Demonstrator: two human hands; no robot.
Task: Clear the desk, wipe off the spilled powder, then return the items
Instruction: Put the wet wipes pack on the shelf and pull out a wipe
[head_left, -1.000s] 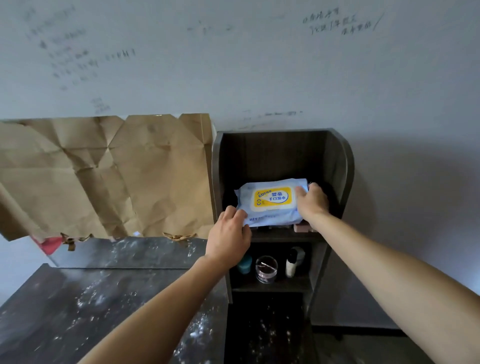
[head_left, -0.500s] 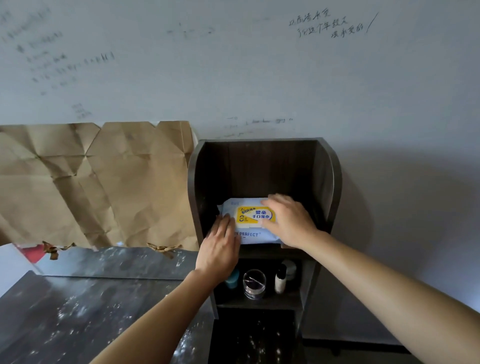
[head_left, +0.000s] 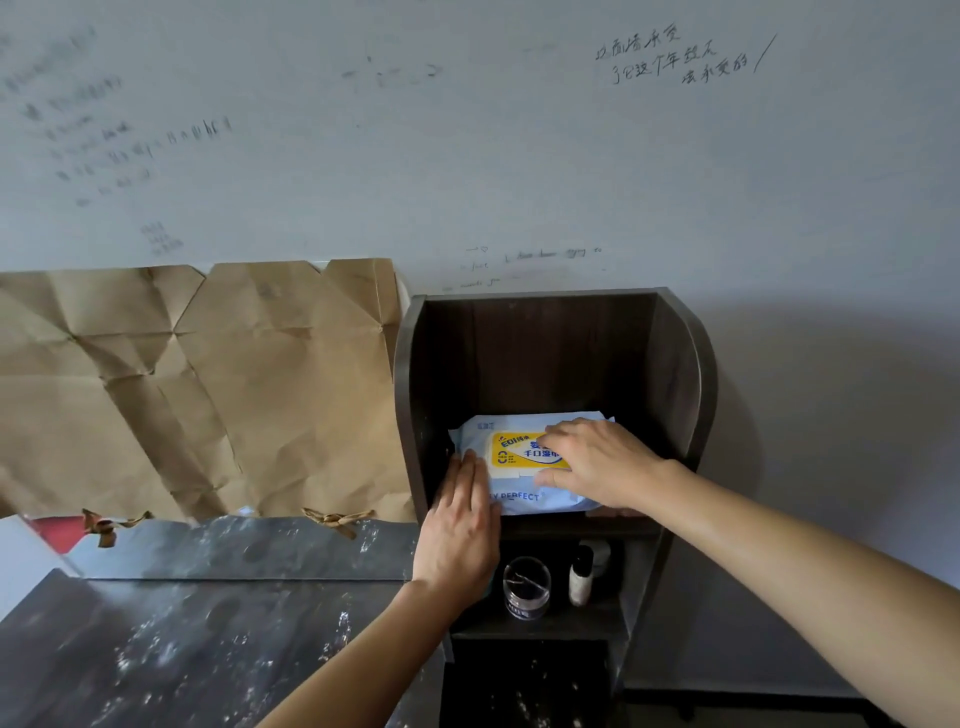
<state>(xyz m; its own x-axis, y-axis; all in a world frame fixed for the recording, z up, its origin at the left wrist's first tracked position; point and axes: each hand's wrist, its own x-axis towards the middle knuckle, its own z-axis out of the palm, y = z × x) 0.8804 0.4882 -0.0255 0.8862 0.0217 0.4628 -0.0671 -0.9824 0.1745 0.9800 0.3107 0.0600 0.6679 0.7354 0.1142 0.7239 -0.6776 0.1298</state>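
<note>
Wall (head_left: 519, 156): pale and scribbled on, with creased brown paper (head_left: 182, 389) taped across its lower left.

Desk (head_left: 156, 649): dark surface at lower left, flecked with white powder (head_left: 337, 623). Wiping is judged not yet done.

Shelf unit (head_left: 680, 364): dark wood, standing at the desk's right end against the wall.

Pack of wet wipes (head_left: 519, 499): lies flat on the upper shelf, label up. Its long axis runs left to right, parallel to the shelf's front edge.

Right hand (head_left: 597, 462): rests palm down on the pack's right half. The fingers are loosely spread over the yellow lid (head_left: 511, 454) and the thumb is at the lid's near edge. Whether the thumb hooks the flap cannot be told.

Left hand (head_left: 460, 525): fingers straight and pressed together, laid against the pack's left end.

Lower shelf: a glass jar (head_left: 526, 587) and a small bottle (head_left: 581, 574) stand side by side.

Assessment: the lid sits directly under the right hand, which is the nearer one for opening it. The left hand is placed to brace the pack's end against sliding leftward along its length.
</note>
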